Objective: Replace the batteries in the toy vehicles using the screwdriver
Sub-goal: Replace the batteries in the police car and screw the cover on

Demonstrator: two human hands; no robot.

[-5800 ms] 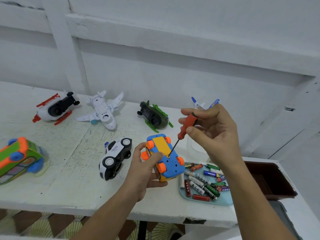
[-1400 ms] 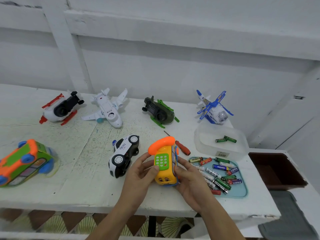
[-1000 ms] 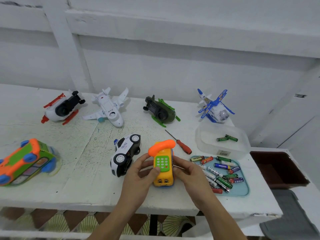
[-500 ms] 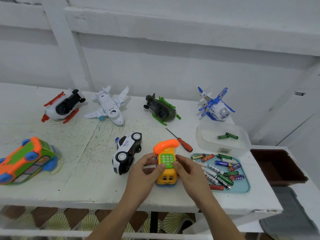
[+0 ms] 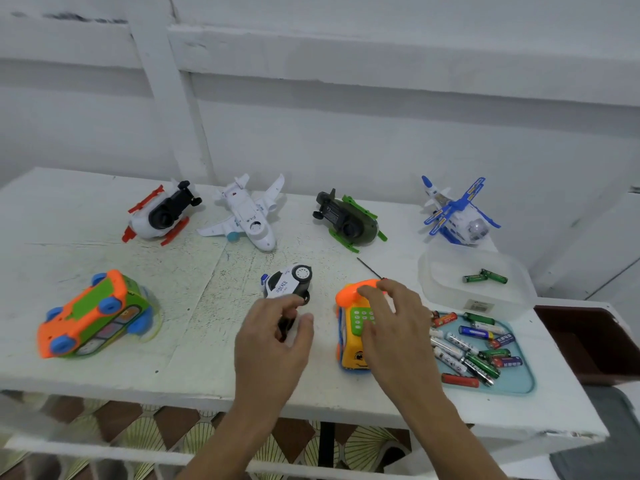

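Table top [image 5: 104, 372]: white-painted wood, matt, rough, paint scuffed & speckled w/ dark flecks. Wall boards [image 5: 346, 133]: same matt white paint. Toys all hard plastic, glossy, e.g. phone toy [image 5: 353, 355], police car [image 5: 287, 284], bus [image 5: 93, 317] near left. Tray [image 5: 519, 386] near right: teal plastic, smooth, slight sheen. Tub [image 5: 450, 292] behind it: frosted see-thru plastic. Batteries [image 5: 467, 351]: shiny printed wraps. Screwdriver shaft [image 5: 369, 267]: thin dark metal.

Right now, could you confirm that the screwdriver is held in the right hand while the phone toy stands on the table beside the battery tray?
Not quite. The head view shows the screwdriver lying on the table behind the phone toy, not held. The right hand rests on the phone toy, which does stand beside the battery tray.
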